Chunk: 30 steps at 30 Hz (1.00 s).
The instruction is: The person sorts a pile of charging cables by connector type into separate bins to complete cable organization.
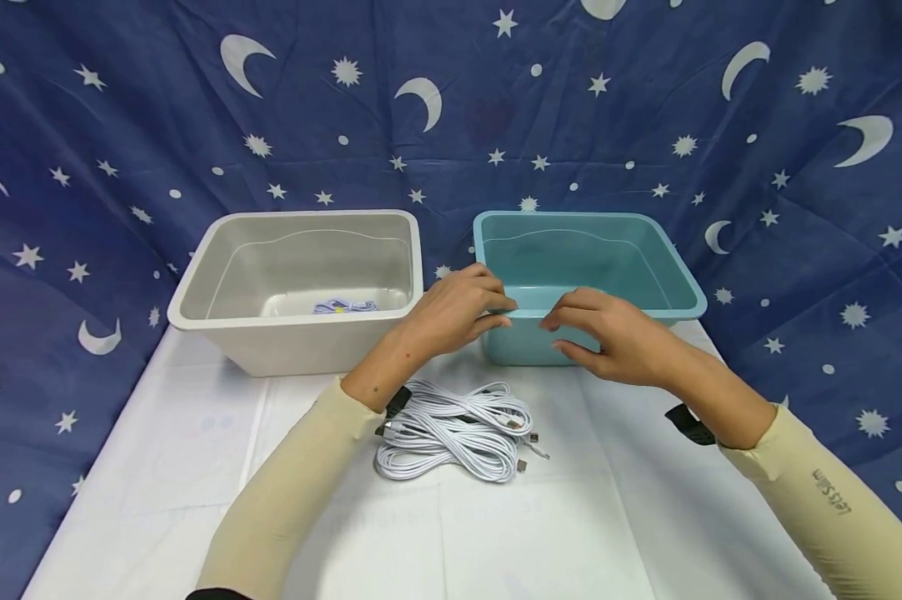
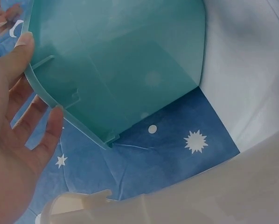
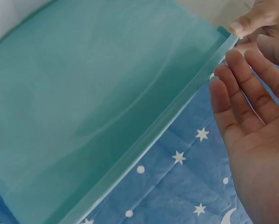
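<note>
At the near left corner of the teal plastic bin (image 1: 593,258), my left hand (image 1: 462,308) pinches the rim. The left wrist view shows its thumb (image 2: 20,53) against the bin's outer side, while the fingers pass over the edge. My right hand (image 1: 616,337) hovers by the front rim, its fingers loosely bent and nothing held; the right wrist view has its fingertips right beside the rim (image 3: 177,109). Below the hands, bundled white charging cables (image 1: 458,433) with USB plugs lie on the white cloth, partly behind the left wrist.
Left of the teal bin stands a light grey bin (image 1: 301,346) holding a small bundled cable (image 1: 344,307) with a yellow spot. White cloth (image 1: 526,533) covers the table. A blue curtain (image 1: 466,100) with moons and stars hangs close behind both bins.
</note>
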### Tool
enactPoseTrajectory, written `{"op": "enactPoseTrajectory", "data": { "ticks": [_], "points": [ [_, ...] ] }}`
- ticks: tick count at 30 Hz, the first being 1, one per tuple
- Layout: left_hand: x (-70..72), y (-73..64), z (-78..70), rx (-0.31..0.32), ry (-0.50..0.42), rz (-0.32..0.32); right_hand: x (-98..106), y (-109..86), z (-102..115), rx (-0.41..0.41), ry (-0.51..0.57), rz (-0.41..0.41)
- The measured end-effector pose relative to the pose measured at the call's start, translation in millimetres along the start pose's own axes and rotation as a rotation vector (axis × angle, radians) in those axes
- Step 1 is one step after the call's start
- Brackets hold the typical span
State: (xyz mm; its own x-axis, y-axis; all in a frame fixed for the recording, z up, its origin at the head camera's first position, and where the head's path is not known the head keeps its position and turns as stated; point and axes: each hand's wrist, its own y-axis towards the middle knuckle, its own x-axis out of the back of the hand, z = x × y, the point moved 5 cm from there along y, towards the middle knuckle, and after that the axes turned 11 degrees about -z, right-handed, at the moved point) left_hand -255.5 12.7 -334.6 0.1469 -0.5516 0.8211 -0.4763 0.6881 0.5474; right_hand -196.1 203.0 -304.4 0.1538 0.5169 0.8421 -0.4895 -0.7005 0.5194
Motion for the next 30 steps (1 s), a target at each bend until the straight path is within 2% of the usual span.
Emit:
{"op": "enactPoseTrajectory", "data": {
  "ticks": [12,30],
  "points": [
    [-1.0,-0.2,-0.7,0.015,-0.005,-0.002,-25,-5.3,16,0.000,0.043,0.019],
    [1.2,-1.6,-0.8,0.007,-0.002,-0.024,-97,6.4,32,-0.054,0.059,0.180]
  ]
}}
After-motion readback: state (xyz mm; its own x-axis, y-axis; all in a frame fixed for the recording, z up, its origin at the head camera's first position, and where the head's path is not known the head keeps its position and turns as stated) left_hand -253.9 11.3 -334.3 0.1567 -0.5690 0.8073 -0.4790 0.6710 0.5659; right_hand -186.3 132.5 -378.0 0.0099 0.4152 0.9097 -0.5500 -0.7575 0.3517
